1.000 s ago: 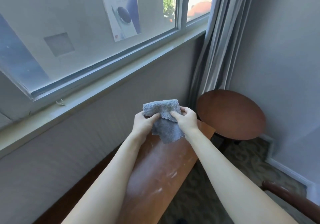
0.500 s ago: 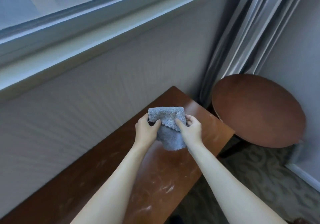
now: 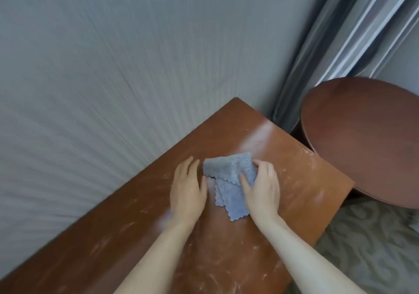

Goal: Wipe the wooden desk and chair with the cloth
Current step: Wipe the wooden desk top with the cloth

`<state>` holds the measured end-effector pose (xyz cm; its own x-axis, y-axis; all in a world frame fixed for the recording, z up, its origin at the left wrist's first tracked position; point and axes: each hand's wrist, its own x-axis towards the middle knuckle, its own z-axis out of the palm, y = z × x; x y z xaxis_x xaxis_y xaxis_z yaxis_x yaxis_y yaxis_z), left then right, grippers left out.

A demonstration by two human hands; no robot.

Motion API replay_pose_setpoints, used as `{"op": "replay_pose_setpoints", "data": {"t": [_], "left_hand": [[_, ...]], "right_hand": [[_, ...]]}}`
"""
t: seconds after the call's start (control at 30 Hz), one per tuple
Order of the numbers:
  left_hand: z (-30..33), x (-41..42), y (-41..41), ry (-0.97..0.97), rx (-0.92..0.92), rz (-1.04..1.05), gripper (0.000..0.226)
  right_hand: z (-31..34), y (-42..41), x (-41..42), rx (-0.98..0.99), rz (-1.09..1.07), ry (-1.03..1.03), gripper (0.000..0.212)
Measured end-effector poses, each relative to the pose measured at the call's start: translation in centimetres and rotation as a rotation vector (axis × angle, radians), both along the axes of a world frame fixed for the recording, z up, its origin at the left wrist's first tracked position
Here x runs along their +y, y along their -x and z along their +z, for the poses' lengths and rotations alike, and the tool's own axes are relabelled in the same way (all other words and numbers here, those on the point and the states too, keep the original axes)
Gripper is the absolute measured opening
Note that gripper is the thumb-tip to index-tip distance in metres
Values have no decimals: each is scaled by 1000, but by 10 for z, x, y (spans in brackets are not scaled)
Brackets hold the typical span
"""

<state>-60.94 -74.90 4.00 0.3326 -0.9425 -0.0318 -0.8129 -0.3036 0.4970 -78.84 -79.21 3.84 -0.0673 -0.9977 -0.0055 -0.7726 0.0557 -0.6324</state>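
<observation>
A folded grey-blue cloth (image 3: 229, 180) lies on the reddish wooden desk (image 3: 283, 157), near its far right end. My right hand (image 3: 261, 189) holds the cloth's right side, thumb over its middle and fingers curled round its far edge. Just left of the cloth, my left hand (image 3: 187, 189) lies flat on the desk with its fingers spread and holds nothing. White dusty smears cover the desk top. No chair shows in view.
A grey textured wall (image 3: 113, 78) runs along the desk's far side. To the right stands a round dark wooden side table (image 3: 367, 139), with grey curtains (image 3: 353, 32) behind it. Patterned carpet (image 3: 374, 248) lies below the desk's right end.
Both hands came down from mid-air and laid the cloth on the desk. My left hand let go of it and now lies flat. The view tilted down; the window is out of sight.
</observation>
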Motion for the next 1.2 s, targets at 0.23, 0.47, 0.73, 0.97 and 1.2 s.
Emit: {"op": "replay_pose_setpoints", "data": {"t": [0.23,0.47,0.73,0.97,1.2], "left_hand": [[-50,18,-30,-205,-332,-133,71],[-61,17,-31,-193,-362,-118,70],[-64,16,-32,-194,-384,-118,71],[-65,15,-32,-192,-387,-116,71],[-59,15,-30,-219,-367,-123,69]], "right_hand": [[-36,-12,18,340,479,63,63],[-50,-39,0,518,481,23,63],[-56,-67,-92,552,500,63,67],[-58,-63,-180,570,380,11,66],[-54,-70,-198,583,283,-15,64]]}}
